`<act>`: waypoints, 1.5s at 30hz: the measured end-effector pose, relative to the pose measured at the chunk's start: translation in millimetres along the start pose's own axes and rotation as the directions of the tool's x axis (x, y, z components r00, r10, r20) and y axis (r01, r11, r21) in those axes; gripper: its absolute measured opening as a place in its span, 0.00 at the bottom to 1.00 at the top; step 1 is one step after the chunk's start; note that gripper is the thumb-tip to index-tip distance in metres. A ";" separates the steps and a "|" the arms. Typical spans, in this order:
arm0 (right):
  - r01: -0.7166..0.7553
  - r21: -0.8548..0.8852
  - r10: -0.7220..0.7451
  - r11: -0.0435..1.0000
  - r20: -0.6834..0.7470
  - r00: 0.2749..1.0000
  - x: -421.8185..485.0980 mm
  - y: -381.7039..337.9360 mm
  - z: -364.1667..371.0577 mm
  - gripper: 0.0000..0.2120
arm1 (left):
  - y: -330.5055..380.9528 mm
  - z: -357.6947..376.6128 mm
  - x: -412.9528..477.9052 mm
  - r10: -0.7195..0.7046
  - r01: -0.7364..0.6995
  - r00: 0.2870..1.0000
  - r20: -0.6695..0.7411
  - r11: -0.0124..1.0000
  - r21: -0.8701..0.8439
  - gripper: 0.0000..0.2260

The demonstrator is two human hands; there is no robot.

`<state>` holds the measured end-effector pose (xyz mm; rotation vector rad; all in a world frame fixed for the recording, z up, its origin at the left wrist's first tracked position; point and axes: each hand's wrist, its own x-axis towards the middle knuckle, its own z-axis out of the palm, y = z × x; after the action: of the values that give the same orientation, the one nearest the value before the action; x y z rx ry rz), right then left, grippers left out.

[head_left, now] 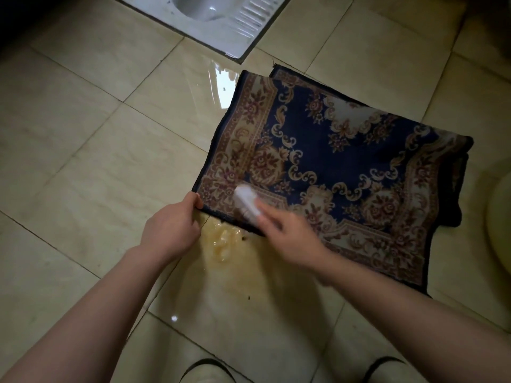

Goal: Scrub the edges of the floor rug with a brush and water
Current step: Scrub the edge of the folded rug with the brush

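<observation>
Rug: The navy-blue woven floor rug (331,150), bordered in beige and maroon florals, lay folded over on itself right of centre, its near-left corner pointing toward me.
Brush: The small white plastic scrubbing brush (246,203) sat on the rug's border just inside that corner. It was too blurred for me to make out the bristles.
Right hand: My right hand (287,236) had its fingers curled round the brush's near end and bore it down on the border.
Left hand: My left hand (171,228) pinched the rug's near-left corner between thumb and fingers, just left of the brush.
Step in hand: I judged this to be scrubbing the edge at the near-left corner, with the blur suggesting a stroke under way.
Runoff: Murky yellow-brown water (224,244) pooled on the glossy beige tiled floor (83,134) just near of the corner, between my two wrists.
Next move: I reckoned the brush should work rightward along the near edge, with the left pinch shifted along to hold the border flat. The layer tucked under the fold would need opening out, and probably fresh water.
Surroundings: A white ceramic squat toilet pan (235,29) lay at the far side, and a pale yellow basin rim (502,217) showed at the right.
</observation>
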<state>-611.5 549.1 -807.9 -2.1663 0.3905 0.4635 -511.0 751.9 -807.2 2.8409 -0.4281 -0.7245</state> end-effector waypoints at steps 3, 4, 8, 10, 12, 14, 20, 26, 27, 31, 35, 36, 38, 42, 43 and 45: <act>-0.168 -0.112 0.133 0.979 -0.270 0.954 15.6 11.1 -21.0 0.23 | 5.2 2.6 -0.1 -0.006 0.007 1.000 -0.017 0.998 0.065 0.16; -0.152 -0.225 0.096 0.962 -0.241 0.966 10.1 14.2 -10.3 0.24 | 7.6 3.1 0.6 0.005 -0.002 1.000 -0.024 0.996 0.092 0.15; 0.145 -0.305 -0.090 0.941 0.190 0.978 -24.0 1.2 20.8 0.23 | 7.4 2.3 1.7 0.032 -0.029 0.999 -0.020 0.990 0.137 0.15; 0.141 -0.255 -0.097 0.957 0.178 0.979 -7.1 5.8 -4.4 0.22 | 5.3 1.1 1.7 0.036 -0.034 0.999 -0.018 0.993 0.111 0.16; -0.035 -0.174 0.018 0.984 -0.097 0.995 9.3 13.5 -24.2 0.22 | 6.8 1.4 0.0 0.031 -0.029 0.999 -0.022 0.995 0.093 0.16; -0.125 -0.250 0.071 0.960 -0.213 0.974 4.5 13.5 -10.9 0.24 | 10.0 1.3 -1.9 0.027 -0.025 0.999 -0.020 0.995 0.098 0.16; 0.084 -0.219 -0.048 0.972 0.164 0.985 -27.3 5.3 23.5 0.22 | 9.2 -1.5 1.3 0.022 -0.023 1.000 0.003 0.996 0.086 0.19; -0.080 -0.172 0.047 0.982 -0.183 0.982 -47.0 50.4 -24.9 0.23 | 35.1 3.9 1.1 0.035 -0.039 0.999 0.029 0.987 0.154 0.27; -0.139 -0.133 0.100 0.981 -0.262 0.960 -51.0 61.8 -35.9 0.23 | 38.9 7.4 0.6 0.030 -0.037 0.999 0.040 0.983 0.177 0.28; -0.356 -0.105 0.266 0.928 -0.481 0.835 -60.1 91.1 -49.3 0.24 | 42.1 25.3 -3.4 -0.002 -0.013 0.998 0.057 0.964 0.265 0.34; -0.180 -0.280 0.152 0.943 -0.120 0.981 -68.7 52.6 18.2 0.25 | 41.5 25.6 -5.5 -0.002 -0.011 0.999 0.046 0.958 0.288 0.34; -0.112 -0.272 0.113 0.956 -0.013 0.994 -71.5 42.4 25.0 0.24 | 40.9 22.2 -5.2 0.003 -0.015 0.999 0.042 0.960 0.280 0.33; -0.047 -0.208 0.055 0.977 0.031 0.998 -65.3 40.8 11.5 0.23 | 37.1 13.9 -4.9 0.019 -0.029 0.999 0.040 0.969 0.245 0.31; -0.218 -0.048 0.183 0.975 -0.386 0.904 -41.2 68.0 -44.9 0.22 | 22.6 2.9 -6.3 -0.012 0.008 0.999 0.032 0.990 0.141 0.30; -0.284 -0.048 0.235 0.958 -0.441 0.866 -38.9 68.8 -42.6 0.23 | 21.9 2.8 -7.2 -0.017 0.013 0.999 0.033 0.991 0.135 0.30; -0.257 -0.206 0.182 0.944 -0.324 0.928 -41.6 57.8 -11.4 0.25 | 26.2 3.1 -8.6 -0.006 0.001 0.999 0.034 0.988 0.156 0.31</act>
<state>-671.0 511.1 -822.5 -2.4551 0.7908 0.3162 -525.8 729.6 -799.8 2.9788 -0.5061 -0.7735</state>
